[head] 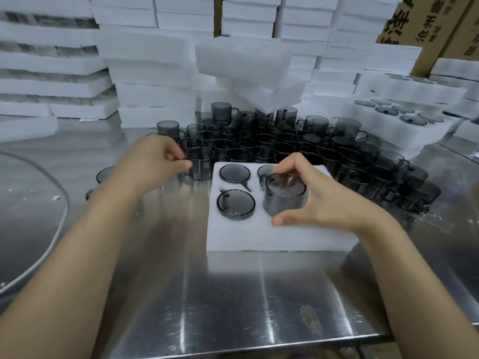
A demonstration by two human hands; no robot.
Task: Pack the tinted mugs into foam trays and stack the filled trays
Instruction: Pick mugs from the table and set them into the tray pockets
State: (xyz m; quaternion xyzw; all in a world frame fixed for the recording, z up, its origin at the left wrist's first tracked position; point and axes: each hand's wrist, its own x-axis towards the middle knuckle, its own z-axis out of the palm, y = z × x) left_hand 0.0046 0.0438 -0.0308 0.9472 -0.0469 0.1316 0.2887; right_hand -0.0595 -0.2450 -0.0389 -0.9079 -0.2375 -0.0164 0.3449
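A white foam tray (259, 234) lies on the steel table in front of me. Smoky grey mugs sit sunk in its far left hole (234, 173) and near left hole (236, 204); a third (265, 170) shows in the far right hole. My right hand (308, 195) grips another grey mug (282, 198), which stands partly out of the near right hole. My left hand (153, 161) pinches a mug (200, 164) standing on the table just left of the tray's far corner.
Many loose grey mugs (298, 143) crowd the table behind the tray. Filled foam trays (399, 117) lie at the right. Stacks of white foam (155, 81) rise behind, cardboard boxes (440, 27) at the top right. A grey cable (62, 193) curves at the left.
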